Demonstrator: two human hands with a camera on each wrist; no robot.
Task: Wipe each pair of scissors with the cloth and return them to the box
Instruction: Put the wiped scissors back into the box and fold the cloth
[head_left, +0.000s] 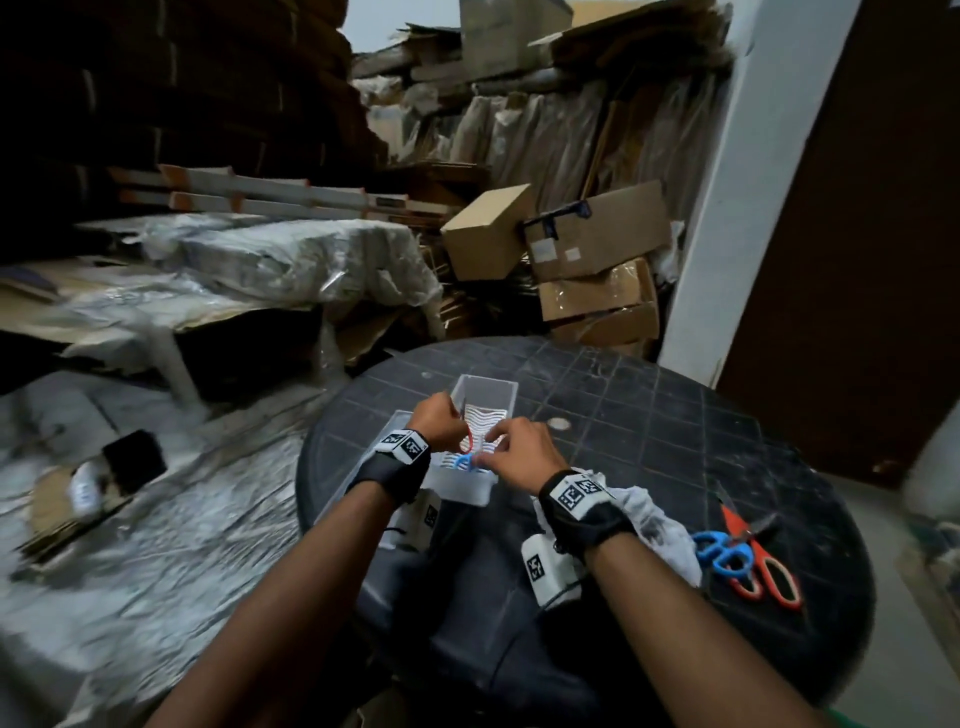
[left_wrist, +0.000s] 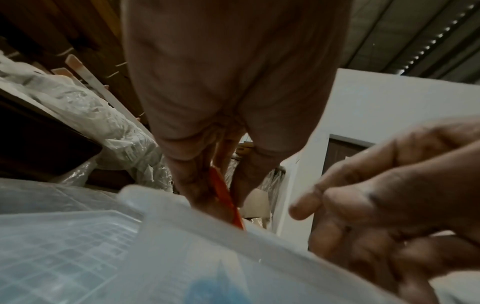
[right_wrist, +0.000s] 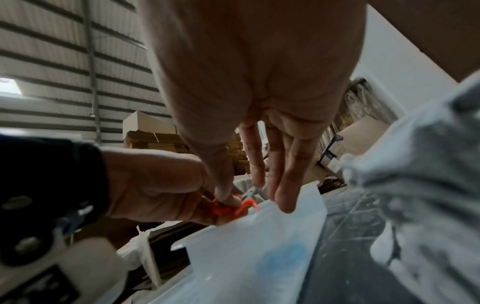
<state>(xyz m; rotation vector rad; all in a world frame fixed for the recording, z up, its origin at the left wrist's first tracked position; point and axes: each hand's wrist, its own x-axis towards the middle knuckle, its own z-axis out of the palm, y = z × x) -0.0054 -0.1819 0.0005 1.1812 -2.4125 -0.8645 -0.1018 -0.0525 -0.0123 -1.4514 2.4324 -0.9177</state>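
L hand (head_left: 439, 420) fingers pinch red scissors (head_left: 469, 439) over clear box (head_left: 485, 389); R hand (head_left: 519, 447) fingers relaxed w/ thumb on them. Cloth (head_left: 654, 525) near table's (head_left: 649, 415) right edge.

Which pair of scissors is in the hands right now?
The red-handled pair over the clear box, gripped by the left hand. The other red pair and a blue pair lie untouched on the table beside the cloth.

**Count on the table**

4 pairs of scissors show: 1 red-handled pair (head_left: 469, 439) held over the box, 1 blue-handled pair (head_left: 464, 462) inside it, and 1 blue pair (head_left: 719, 553) and 1 red pair (head_left: 761, 558) on the table. 1 clear box (head_left: 485, 395), 1 lid (head_left: 387, 434), 1 cloth (head_left: 649, 525), 2 hands: left hand (head_left: 439, 423), right hand (head_left: 519, 449).
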